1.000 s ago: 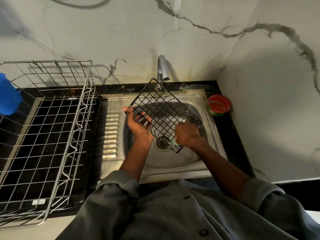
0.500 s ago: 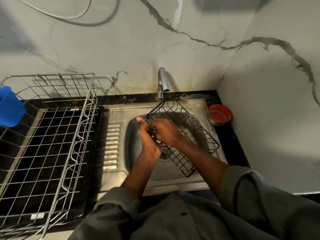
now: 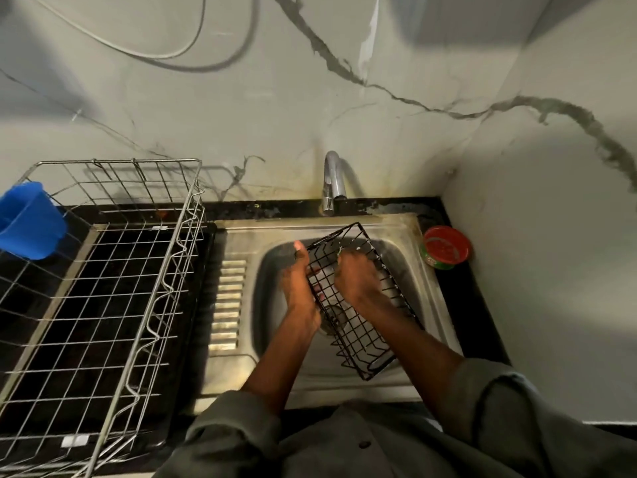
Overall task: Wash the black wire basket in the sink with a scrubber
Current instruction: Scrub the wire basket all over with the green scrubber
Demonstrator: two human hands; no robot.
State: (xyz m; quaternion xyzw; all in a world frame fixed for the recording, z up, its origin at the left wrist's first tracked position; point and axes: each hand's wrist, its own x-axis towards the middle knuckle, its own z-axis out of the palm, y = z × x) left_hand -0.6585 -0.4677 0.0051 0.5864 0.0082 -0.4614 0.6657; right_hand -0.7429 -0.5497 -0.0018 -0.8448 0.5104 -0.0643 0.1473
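left fingers point(image 3: 312, 270) curled round black wire basket point(image 3: 358, 336) (over sink point(image 3: 427, 305)), right hand point(image 3: 355, 274) fingers hidden, grip unclear

No text, brand, number or sign could be read anywhere. The round red and green tin point(image 3: 446, 248) on the counter right of the sink bore printed markings along its green side, but they were too small and blurred to make out. A white tag point(image 3: 74, 441) on the steel rack's near edge looked blank.
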